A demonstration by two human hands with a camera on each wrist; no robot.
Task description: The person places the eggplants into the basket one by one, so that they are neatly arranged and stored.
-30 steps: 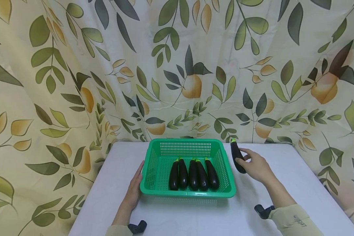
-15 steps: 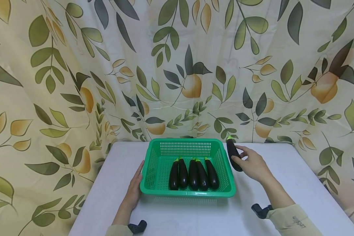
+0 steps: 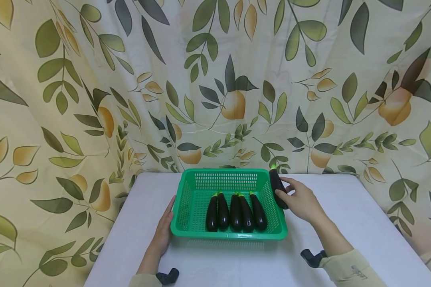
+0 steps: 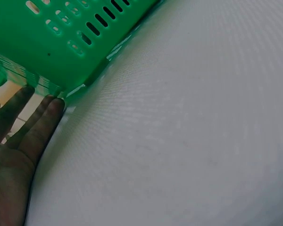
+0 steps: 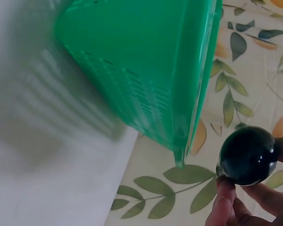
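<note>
Leaf-and-pear curtain (image 3: 93, 99) hangs behind the white table (image 3: 344, 215) you are working at. Your right hand (image 3: 301, 200) pinches a dark eggplant (image 3: 277, 188) between thumb and curled fingers; the right wrist view shows its rounded butt end (image 5: 247, 155) caught in the fingertips (image 5: 225, 193). You hold it clear of the table, just outside the right rim of the green basket (image 3: 233, 174), up near the far right corner. Its long axis runs away from you and tilts a little leftward, green stem cap (image 3: 273, 166) at the far, upper end, butt end toward your palm.

From that grip the basket's open floor lies to the left and slightly nearer you. Five eggplants (image 3: 236, 211) already lie there side by side, stems pointing away, roughly parallel to the one in your fingers; the free strip is between the rightmost of them and the right wall.

Your left hand (image 3: 164, 232) lies flat, fingers straight, against the basket's left wall, well apart from the held eggplant, so the right hand is the nearer one.
</note>
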